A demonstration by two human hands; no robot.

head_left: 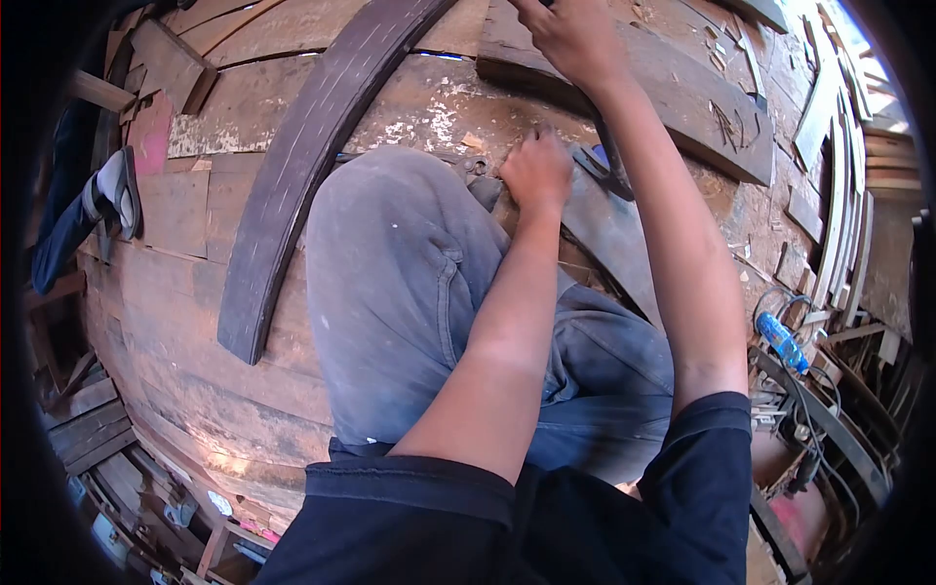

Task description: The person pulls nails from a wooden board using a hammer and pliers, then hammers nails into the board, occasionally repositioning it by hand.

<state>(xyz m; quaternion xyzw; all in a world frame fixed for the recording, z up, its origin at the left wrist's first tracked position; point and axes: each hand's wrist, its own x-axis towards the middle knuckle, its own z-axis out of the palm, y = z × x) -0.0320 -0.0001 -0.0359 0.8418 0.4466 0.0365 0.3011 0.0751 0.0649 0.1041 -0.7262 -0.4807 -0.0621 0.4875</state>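
My left hand (pixel 538 174) is closed, knuckles up, just past my bent knee. It rests among small items by a flat grey board (pixel 619 234); whatever its fingers hold, if anything, is hidden. My right hand (pixel 577 41) reaches to the top edge of the view above a thick brown timber (pixel 673 112). Its fingers are curled, with a dark bit at them that I cannot make out. Under the right forearm lies a dark curved object (pixel 612 168) with a blue part. Left of my knee runs a long, dark, slightly curved plank (pixel 322 146) with pale flecks.
Worn floorboards (pixel 175 322) lie beneath me. Another person's sandalled foot (pixel 119 190) shows at the left. Wood strips (pixel 843 214) are stacked at the right, near a blue-labelled bottle (pixel 782 341) and cables. Short wood blocks (pixel 175 63) lie at the upper left.
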